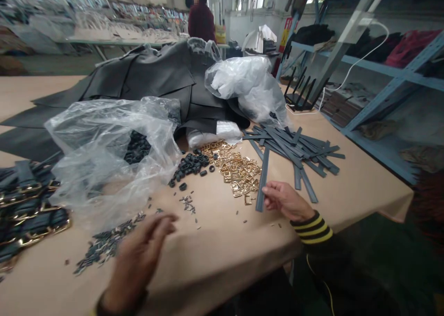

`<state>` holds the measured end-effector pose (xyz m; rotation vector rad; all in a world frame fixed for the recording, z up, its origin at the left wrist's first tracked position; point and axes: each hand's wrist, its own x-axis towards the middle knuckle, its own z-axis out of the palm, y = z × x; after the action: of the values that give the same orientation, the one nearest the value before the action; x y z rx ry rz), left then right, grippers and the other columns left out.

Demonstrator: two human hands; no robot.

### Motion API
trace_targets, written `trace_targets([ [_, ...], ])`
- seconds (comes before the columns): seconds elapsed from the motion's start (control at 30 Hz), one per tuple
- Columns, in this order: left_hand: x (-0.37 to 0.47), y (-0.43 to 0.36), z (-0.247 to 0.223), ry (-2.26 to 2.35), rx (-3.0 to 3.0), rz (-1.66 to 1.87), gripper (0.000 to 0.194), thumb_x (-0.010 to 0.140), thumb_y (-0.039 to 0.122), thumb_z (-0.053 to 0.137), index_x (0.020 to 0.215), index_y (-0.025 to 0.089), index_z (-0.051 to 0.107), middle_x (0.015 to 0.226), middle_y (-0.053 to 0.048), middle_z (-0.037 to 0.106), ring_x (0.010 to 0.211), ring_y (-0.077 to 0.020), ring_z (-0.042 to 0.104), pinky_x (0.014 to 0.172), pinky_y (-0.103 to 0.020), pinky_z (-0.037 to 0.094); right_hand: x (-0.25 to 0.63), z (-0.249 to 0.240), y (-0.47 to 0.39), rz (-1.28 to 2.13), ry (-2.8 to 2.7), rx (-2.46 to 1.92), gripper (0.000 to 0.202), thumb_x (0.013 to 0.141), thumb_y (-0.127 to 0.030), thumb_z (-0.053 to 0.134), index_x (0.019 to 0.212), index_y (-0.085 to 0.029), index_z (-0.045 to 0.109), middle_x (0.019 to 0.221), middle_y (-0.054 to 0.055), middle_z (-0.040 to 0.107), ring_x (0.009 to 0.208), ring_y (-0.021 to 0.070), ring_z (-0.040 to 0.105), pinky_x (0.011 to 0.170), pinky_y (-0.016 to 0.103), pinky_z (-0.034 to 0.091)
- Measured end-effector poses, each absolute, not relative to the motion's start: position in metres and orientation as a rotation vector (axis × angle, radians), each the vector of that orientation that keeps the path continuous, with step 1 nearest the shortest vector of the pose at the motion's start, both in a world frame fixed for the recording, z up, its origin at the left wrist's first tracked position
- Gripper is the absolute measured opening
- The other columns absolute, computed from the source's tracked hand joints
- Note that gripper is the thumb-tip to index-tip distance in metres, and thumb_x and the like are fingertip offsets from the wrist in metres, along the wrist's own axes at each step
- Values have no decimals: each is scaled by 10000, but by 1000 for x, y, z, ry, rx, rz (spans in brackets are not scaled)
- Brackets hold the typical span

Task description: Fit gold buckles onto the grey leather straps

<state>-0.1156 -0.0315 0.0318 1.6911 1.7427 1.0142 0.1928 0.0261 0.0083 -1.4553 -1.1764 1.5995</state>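
Observation:
My right hand (pixel 286 200) pinches the near end of a grey leather strap (pixel 262 177) that lies on the table beside a heap of gold buckles (pixel 236 168). More grey straps (pixel 294 152) are piled just beyond it. My left hand (pixel 138 260) hovers blurred over the table's near part, fingers apart and holding nothing, close to a scatter of small dark metal pins (pixel 104 244). A cluster of black loops (pixel 192 163) sits left of the buckles.
A crumpled clear plastic bag (pixel 111 154) lies at left, finished buckled straps (pixel 27 209) at far left. Dark leather sheets (pixel 156 75) and a second plastic bag (pixel 246 85) fill the back. Blue shelving (pixel 381 66) stands at right. A person (pixel 201 18) stands far behind.

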Motion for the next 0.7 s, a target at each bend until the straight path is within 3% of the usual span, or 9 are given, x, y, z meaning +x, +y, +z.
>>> trace_targets([
  [0.1, -56, -39, 17, 1299, 1260, 811, 291, 763, 379, 501, 918, 152, 598, 826, -64, 672, 656, -165, 636, 583, -271, 527, 158, 2, -6, 1829, -888, -1232, 292, 661, -396, 651, 718, -149, 506, 579, -17, 595, 479, 72, 565, 510, 193, 486],
  [0.33, -11, -33, -2, 1077, 801, 873, 253, 682, 331, 625, 790, 119, 540, 626, -3, 591, 492, -84, 536, 460, -191, 443, 143, -7, -24, 1724, -983, -1196, 262, 719, -387, 605, 757, -135, 543, 648, 5, 604, 533, 82, 555, 538, 204, 473],
  [0.43, -19, -32, -8, 1111, 834, 895, 240, 689, 303, 626, 816, 118, 541, 570, 24, 553, 477, -68, 496, 477, -184, 426, 151, -6, -26, 1454, -1334, -1361, 275, 763, -400, 540, 669, -142, 539, 589, -3, 563, 476, 81, 491, 471, 199, 413],
  [0.53, -26, -31, -11, 1168, 900, 896, 226, 715, 296, 602, 836, 111, 559, 557, 32, 530, 469, -61, 477, 482, -184, 410, 157, 6, -28, 882, -1635, -1562, 251, 799, -361, 493, 658, -162, 552, 549, 2, 535, 489, 112, 484, 497, 232, 401],
  [0.63, -29, -28, -13, 1163, 956, 875, 234, 721, 305, 594, 846, 106, 585, 554, 28, 529, 468, -63, 470, 473, -185, 397, 159, 20, -27, 484, -1896, -1474, 167, 788, -290, 519, 873, -172, 601, 870, 75, 625, 823, 198, 558, 748, 317, 423],
  [0.7, -30, -26, -14, 1130, 976, 862, 238, 717, 307, 600, 846, 107, 596, 562, 23, 542, 474, -66, 479, 471, -184, 398, 157, 24, -24, 536, -2094, -1360, 202, 761, -259, 554, 942, -182, 603, 965, 81, 621, 930, 224, 537, 821, 358, 398],
])
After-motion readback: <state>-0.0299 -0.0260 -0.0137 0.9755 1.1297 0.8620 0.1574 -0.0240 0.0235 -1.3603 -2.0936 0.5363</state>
